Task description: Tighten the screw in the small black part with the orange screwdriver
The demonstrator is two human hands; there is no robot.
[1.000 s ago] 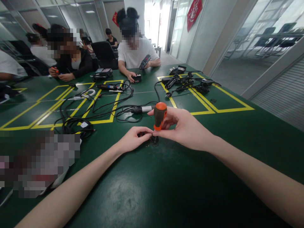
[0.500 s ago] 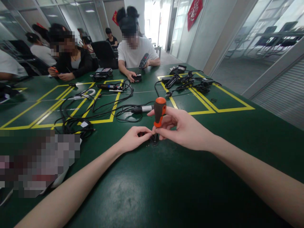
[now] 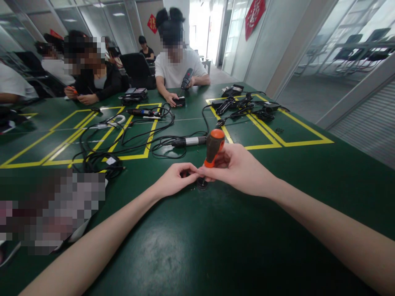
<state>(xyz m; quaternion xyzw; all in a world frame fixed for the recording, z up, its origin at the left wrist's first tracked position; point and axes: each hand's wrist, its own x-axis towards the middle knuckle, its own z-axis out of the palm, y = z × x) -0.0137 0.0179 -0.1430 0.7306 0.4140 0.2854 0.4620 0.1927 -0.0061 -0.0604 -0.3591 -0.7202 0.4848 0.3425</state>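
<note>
My right hand [image 3: 237, 166] is closed around a screwdriver [image 3: 214, 149] with an orange and dark grey handle. Its shaft points down, tilted, into a small black round part [image 3: 202, 184] on the green table. Beside that part, my left hand [image 3: 177, 177] is closed in a pinch, with thumb and forefinger meeting close to the screwdriver's lower end. A dark bit shows in the gap of the left fingers, but what they grip is mostly hidden. The fingertips of both hands touch or nearly touch.
A black and silver pen-shaped tool [image 3: 189, 142] with coiled cable lies just beyond my hands. Cables [image 3: 101, 162] spread at left, and black tools and cords [image 3: 237, 105] lie at back right. Across the table [image 3: 247, 246], a person [image 3: 173, 68] holds a power drill [image 3: 187, 78].
The screwdriver handle has shifted slightly right and now leans more to the right. My right fingers have closed further around it; the left hand stays nearly in place.
</note>
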